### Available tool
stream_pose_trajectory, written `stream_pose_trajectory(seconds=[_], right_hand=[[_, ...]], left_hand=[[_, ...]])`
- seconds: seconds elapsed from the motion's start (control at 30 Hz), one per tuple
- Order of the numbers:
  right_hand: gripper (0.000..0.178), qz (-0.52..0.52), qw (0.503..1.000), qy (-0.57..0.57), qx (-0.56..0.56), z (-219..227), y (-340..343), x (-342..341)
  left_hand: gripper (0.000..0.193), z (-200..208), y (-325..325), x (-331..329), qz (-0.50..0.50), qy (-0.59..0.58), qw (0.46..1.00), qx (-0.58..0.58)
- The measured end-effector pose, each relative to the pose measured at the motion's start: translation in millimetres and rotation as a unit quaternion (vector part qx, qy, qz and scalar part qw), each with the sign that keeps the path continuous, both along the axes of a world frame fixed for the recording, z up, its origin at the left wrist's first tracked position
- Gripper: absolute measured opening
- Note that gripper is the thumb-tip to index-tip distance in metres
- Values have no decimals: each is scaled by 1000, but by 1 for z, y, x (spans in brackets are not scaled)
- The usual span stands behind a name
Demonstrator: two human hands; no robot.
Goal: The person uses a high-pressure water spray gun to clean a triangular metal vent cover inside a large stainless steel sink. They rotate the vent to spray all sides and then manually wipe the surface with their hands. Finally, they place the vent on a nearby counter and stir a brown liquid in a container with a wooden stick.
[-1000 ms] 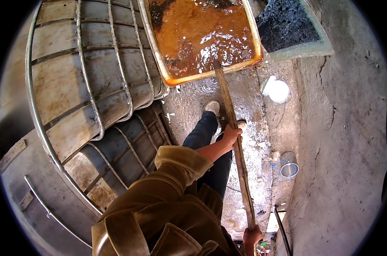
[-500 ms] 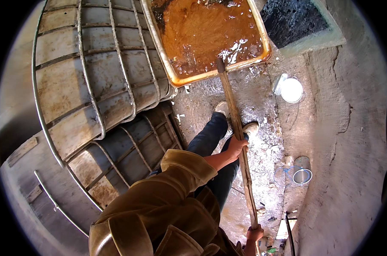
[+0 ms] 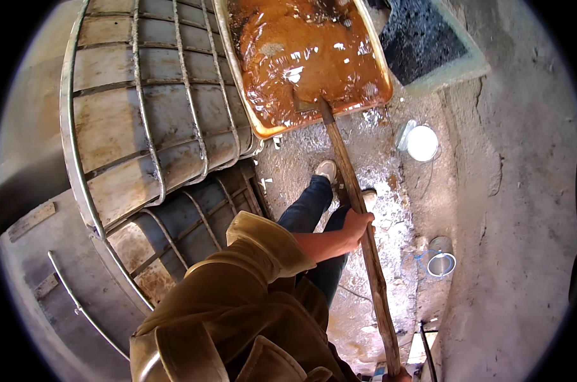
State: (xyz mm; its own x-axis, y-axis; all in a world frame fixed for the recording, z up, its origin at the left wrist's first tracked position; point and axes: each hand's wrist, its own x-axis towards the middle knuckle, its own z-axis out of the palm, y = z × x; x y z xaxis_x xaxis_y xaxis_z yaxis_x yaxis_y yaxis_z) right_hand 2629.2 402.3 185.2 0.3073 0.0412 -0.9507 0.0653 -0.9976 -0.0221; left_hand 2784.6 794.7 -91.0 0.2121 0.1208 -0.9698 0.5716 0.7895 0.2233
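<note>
My left hand (image 3: pixel 357 229) is closed round the middle of a long wooden pole (image 3: pixel 346 164). At the lower edge my right hand (image 3: pixel 398 375), cut off by the frame, grips the pole's near end. The pole's far end reaches over the near rim of a pale rectangular tub (image 3: pixel 280 131) of orange-brown, wet-looking liquid (image 3: pixel 307 54). A flat crosswise head (image 3: pixel 306 105) shows at that end, partly sunk in the liquid; its exact kind cannot be made out.
Left stands a dirty white tank (image 3: pixel 104 105) inside a metal bar cage. At top right is a pale-edged basin (image 3: pixel 422 41) with dark contents. On the wet floor to the right are a white bucket (image 3: pixel 422 143) and a metal pail (image 3: pixel 440 263), beside a rough wall (image 3: pixel 511 210).
The pole has come back toward me, with my right hand lower and farther right. Its crosswise head now shows, and the liquid's surface is more rippled. The view has shifted slightly.
</note>
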Motion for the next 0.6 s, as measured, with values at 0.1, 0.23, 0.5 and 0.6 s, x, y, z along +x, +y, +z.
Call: stream_pose_trajectory(seconds=[0.1,0.23,0.5,0.6], right_hand=[[24,77,992,-103,-15,-23,24,4],[13,-73,969,-222,-85,-83,118,29],[15,-109,960,-241,-89,-207,136,-5],[14,-132,956,-257,-51,-249,124,-28]], left_hand=[[11,-39,37,30,1,-27,999,-32],[9,-83,84,62,46,-42,995,-82],[8,-168,103,50,22,-97,995,-23],[9,-175,104,48,-1,-95,995,-4]])
